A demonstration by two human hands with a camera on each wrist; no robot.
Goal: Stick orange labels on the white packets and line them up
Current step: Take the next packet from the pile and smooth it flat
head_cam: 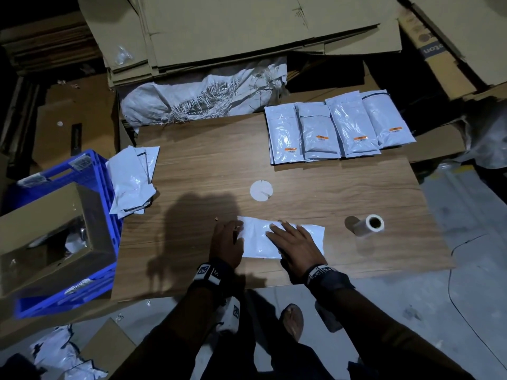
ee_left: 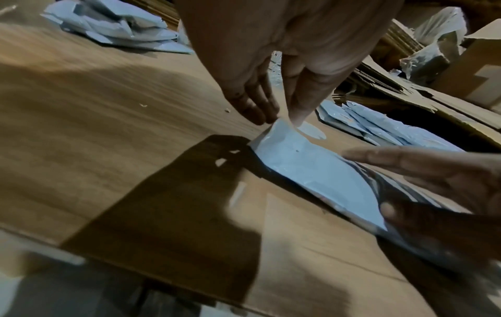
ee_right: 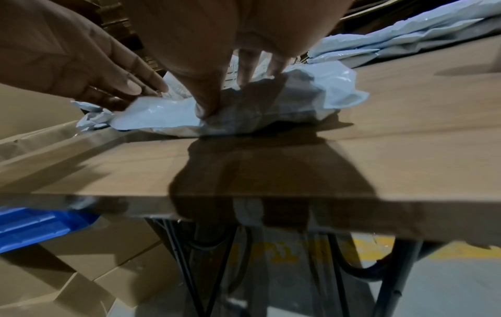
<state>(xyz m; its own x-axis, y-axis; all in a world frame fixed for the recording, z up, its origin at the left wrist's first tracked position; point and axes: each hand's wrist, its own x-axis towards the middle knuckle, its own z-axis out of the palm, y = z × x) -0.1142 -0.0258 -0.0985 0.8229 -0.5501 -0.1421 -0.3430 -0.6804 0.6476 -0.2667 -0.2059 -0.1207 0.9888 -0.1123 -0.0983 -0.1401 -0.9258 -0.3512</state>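
One white packet (head_cam: 258, 239) lies crosswise near the table's front edge, with no orange label showing on it. My left hand (head_cam: 233, 231) is at its left end, and in the left wrist view thumb and fingers (ee_left: 254, 109) pinch the raised corner of the packet (ee_left: 306, 167). My right hand (head_cam: 282, 234) lies flat on the packet's middle, and in the right wrist view its thumb and fingers (ee_right: 249, 70) press the crumpled packet (ee_right: 162, 115) down. A row of several packets with orange labels (head_cam: 337, 130) lies side by side at the back right.
A label roll (head_cam: 369, 224) stands right of my hands. A loose pile of white packets (head_cam: 134, 179) sits at the table's left edge, beside a blue crate (head_cam: 90, 171) holding a cardboard box. A round white patch (head_cam: 261, 190) marks the tabletop. Flattened cartons (head_cam: 233, 37) are stacked behind.
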